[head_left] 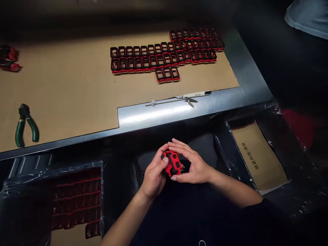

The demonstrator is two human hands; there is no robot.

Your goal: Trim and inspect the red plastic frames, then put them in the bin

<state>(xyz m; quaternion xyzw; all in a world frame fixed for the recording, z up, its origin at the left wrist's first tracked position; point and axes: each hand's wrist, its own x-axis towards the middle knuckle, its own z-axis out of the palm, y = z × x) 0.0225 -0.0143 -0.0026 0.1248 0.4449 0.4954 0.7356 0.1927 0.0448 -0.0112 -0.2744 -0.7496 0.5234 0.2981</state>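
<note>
red-and-black part, held in front of the metal table: my left hand pinches it, thumb on its face; my right hand clasps its other side between curved fingers and thumb. rows of similar parts sit on cardboard.

Just ahead of the grip on the red part, the table's metal edge stands in the way. Over it, to the left, a hand could slide across brown cardboard, but green pliers lie there. Straight ahead are black-and-red frames. A left bin and right bin crowd the sides
</note>
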